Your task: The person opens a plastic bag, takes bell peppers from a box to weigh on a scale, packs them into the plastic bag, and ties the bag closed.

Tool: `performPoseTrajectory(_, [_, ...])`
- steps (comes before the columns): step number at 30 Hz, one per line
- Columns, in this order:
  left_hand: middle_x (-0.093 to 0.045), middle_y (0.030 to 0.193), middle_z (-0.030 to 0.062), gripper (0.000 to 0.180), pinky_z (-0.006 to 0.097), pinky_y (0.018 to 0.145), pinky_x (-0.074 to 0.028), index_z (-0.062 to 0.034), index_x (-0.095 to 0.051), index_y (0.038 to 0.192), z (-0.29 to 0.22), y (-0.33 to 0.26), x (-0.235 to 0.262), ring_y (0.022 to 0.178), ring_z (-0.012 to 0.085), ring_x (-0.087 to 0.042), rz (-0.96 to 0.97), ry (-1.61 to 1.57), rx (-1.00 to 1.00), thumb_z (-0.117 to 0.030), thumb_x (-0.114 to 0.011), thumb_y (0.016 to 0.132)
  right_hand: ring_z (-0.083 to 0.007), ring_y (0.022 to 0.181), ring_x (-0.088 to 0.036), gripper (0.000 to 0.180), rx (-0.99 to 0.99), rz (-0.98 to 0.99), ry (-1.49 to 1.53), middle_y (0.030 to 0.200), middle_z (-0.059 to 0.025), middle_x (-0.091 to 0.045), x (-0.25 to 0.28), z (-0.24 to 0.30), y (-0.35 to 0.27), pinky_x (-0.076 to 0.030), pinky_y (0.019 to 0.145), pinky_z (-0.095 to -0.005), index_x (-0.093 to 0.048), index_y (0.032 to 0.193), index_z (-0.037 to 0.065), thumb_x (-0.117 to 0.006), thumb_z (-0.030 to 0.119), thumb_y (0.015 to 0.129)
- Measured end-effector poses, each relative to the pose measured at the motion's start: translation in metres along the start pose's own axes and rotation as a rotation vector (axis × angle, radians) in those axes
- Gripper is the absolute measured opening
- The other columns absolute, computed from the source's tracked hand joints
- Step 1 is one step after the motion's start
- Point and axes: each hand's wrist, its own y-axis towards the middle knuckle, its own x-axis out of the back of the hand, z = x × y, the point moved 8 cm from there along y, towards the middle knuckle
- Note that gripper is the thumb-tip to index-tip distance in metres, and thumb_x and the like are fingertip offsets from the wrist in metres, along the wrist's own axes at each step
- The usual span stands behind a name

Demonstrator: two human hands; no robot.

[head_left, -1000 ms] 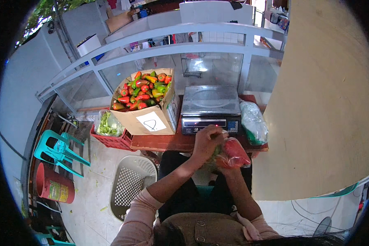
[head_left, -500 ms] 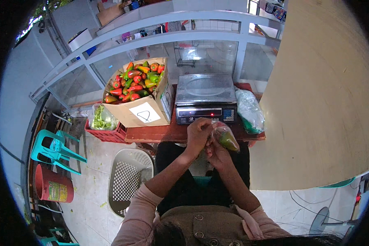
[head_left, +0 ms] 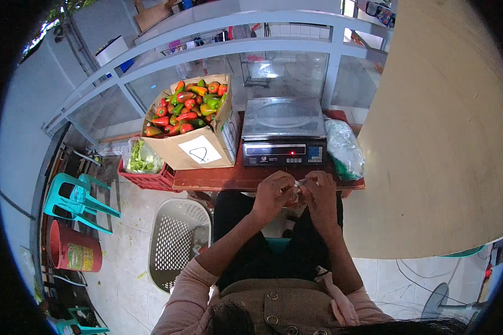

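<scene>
From the head view, a small clear bag [head_left: 297, 186] is pinched between the left hand [head_left: 274, 192] and the right hand [head_left: 318, 192], both closed on it just below the edge of the red table [head_left: 218, 177]. A scale [head_left: 284, 131] is set right behind the hands. A box [head_left: 193, 123] of peppers [head_left: 185, 106] (red, green, orange) is placed at its left, a full bag [head_left: 343, 149] at its right. A basket [head_left: 176, 243] is seen on the floor.
</scene>
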Motion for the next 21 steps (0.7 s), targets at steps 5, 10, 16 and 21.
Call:
performPoseTrajectory(5, [-0.058,0.087,0.0070,0.016,0.027,0.063,-0.048,-0.0018,-0.060,0.085,-0.037,-0.005,0.010,0.075,0.0166,-0.059,0.040,-0.050,-0.035,-0.001,-0.061,0.070,-0.0185,0.075,-0.056,0.012,-0.149,0.239,0.729,0.084,-0.0092,-0.056,-0.005,-0.017,-0.003,-0.044,0.067,-0.0286,-0.055,0.087,-0.001,-0.052,0.009,0.081])
performPoseTrajectory(10, [-0.058,0.087,0.0062,0.015,0.024,0.065,-0.048,-0.0028,-0.060,0.086,-0.085,-0.004,0.015,0.074,0.0141,-0.059,0.114,-0.140,-0.182,-0.005,-0.063,0.071,-0.0142,0.075,-0.054,0.019,-0.359,0.410,1.194,0.085,-0.0060,-0.056,-0.007,-0.018,-0.020,-0.044,0.068,-0.0260,-0.056,0.093,0.001,-0.053,0.017,0.083])
performPoseTrajectory(16, [-0.057,0.078,0.0009,0.013,0.022,0.061,-0.045,-0.0030,-0.059,0.086,-0.008,-0.006,-0.020,0.071,0.0082,-0.055,0.023,-0.740,0.390,-0.011,-0.062,0.077,-0.0132,0.077,-0.056,0.029,-0.495,-0.057,1.084,0.080,-0.0040,-0.056,-0.068,-0.028,-0.068,-0.049,0.071,-0.0249,-0.049,0.100,0.003,-0.052,0.027,0.084])
performPoseTrajectory(21, [-0.054,0.072,0.0002,0.013,0.022,0.054,-0.043,-0.0018,-0.058,0.083,0.082,-0.042,-0.028,0.061,0.0085,-0.051,-0.292,-0.542,0.555,-0.014,-0.061,0.079,-0.0127,0.063,-0.058,0.012,-1.075,0.324,2.148,0.069,-0.0022,-0.056,-0.158,-0.016,-0.094,-0.049,0.061,-0.0266,-0.052,0.086,0.007,-0.048,0.018,0.087])
